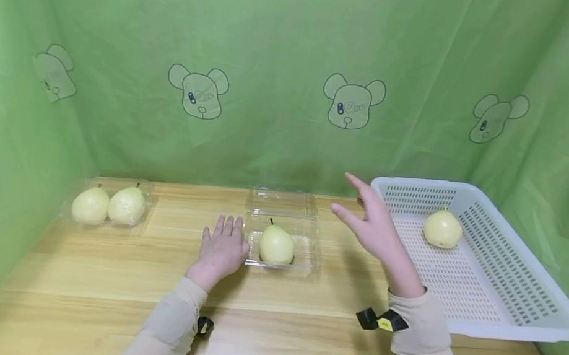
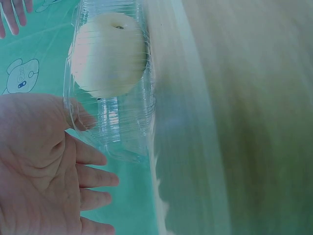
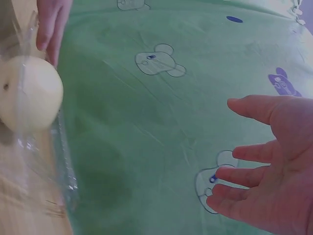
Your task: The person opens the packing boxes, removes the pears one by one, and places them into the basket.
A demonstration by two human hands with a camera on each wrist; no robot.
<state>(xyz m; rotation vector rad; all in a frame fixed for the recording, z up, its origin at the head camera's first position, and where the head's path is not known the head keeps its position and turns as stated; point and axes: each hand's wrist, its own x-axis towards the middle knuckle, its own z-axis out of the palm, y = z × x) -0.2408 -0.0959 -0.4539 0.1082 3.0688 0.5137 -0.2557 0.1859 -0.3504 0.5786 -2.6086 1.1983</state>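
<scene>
A clear plastic clamshell box (image 1: 312, 261) stands on the table with its lid (image 1: 283, 202) folded back. One pale yellow-green pear (image 1: 277, 245) sits in it, stem up. At the box's left side my left hand (image 1: 223, 249) lies with straight fingers. Its thumb (image 2: 80, 116) is against the box wall in the left wrist view; the exact contact is hard to tell through the plastic. Between box and basket, my right hand (image 1: 375, 224) is raised in the air, fingers spread, holding nothing. The right wrist view shows that hand (image 3: 274, 166) apart from the box.
A white slotted basket (image 1: 512, 335) stands on the right, with a single pear (image 1: 442, 228) inside. On the left, another clear box (image 1: 141, 222) contains two pears (image 1: 127, 205). Green curtains (image 1: 287, 27) enclose the wooden table (image 1: 278, 352) at the back and sides.
</scene>
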